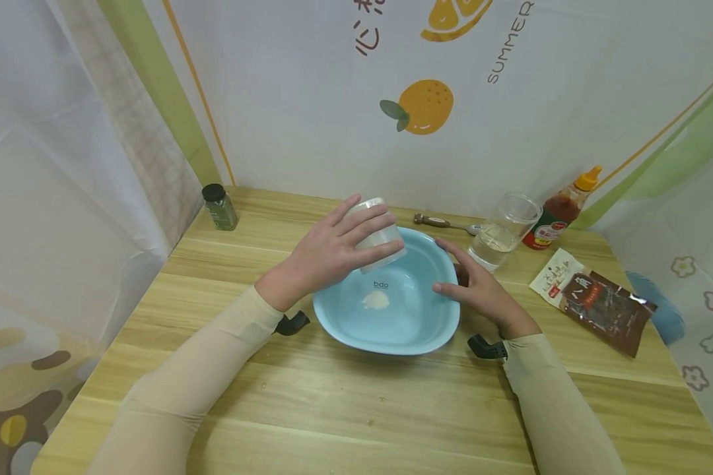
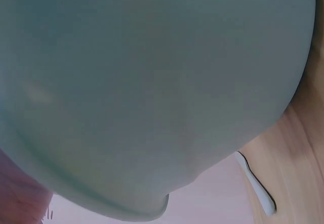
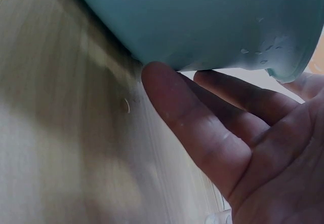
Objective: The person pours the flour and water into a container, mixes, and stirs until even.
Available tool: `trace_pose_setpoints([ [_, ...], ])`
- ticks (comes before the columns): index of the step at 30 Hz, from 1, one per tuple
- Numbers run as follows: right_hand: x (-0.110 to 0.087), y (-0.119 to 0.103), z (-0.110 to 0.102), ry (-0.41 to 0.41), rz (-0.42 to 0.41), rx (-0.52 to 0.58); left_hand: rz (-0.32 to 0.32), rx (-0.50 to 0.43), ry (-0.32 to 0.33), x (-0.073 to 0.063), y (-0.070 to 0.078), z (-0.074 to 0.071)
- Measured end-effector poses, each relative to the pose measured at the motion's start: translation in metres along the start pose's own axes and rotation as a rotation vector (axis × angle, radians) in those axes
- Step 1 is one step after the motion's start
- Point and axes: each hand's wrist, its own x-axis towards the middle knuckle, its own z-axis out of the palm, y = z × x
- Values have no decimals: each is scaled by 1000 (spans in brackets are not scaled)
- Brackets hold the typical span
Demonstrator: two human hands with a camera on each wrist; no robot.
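My left hand grips a white translucent cup, tilted over a light blue basin. A small patch of white powder lies on the basin's floor. At the basin's right side my right hand holds the rim, its thumb over the inner edge. In the right wrist view the other fingers lie against the outer wall, where a few water drops cling. The basin's outside fills most of the left wrist view and hides the cup there.
Behind and right of the basin are a spoon, a clear cup of pale liquid and a red sauce bottle. A brown spice packet lies far right. A black-capped jar stands at back left on the wooden table.
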Motion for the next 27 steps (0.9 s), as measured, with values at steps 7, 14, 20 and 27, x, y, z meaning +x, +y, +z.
trace_pose_setpoints([
  [7,0,-1,1,1,7,-1,1,-3,-6,-1,1,0],
  [14,0,-1,1,8,14,-6,2,-8,-4,-1,0,1],
  [20,0,0,1,6,15,-8,5,-11,-19,-1,1,1],
  [27,1,0,0,5,15,-27,-4,-15,-29,-2,1,0],
])
